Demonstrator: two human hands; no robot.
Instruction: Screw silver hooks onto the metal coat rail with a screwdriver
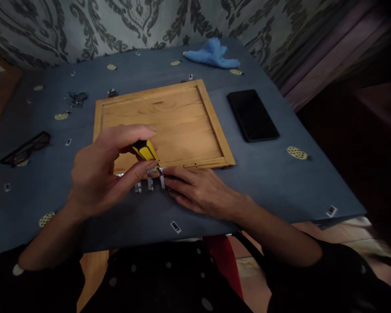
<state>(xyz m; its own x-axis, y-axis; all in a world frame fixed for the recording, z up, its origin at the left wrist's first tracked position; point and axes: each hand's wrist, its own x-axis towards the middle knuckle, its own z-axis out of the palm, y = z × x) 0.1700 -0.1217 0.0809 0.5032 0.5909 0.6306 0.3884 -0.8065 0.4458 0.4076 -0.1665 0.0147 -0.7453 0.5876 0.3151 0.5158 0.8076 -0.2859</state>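
My left hand is closed around a small yellow and black screwdriver, its tip pointing down at the near edge of a wooden panel. Beneath the tip, several shiny metal prongs of a metal fitting stick out from that edge toward me. My right hand lies at the same edge, its fingertips pressed together against the fitting's right end. Part of the fitting is hidden by my fingers, so its exact kind is unclear. The panel lies flat, with a raised frame around its middle.
A black phone lies right of the panel, a blue cloth behind it. Sunglasses and a little pile of dark metal parts are on the left. A blue patterned cloth covers the table; a patterned curtain hangs behind.
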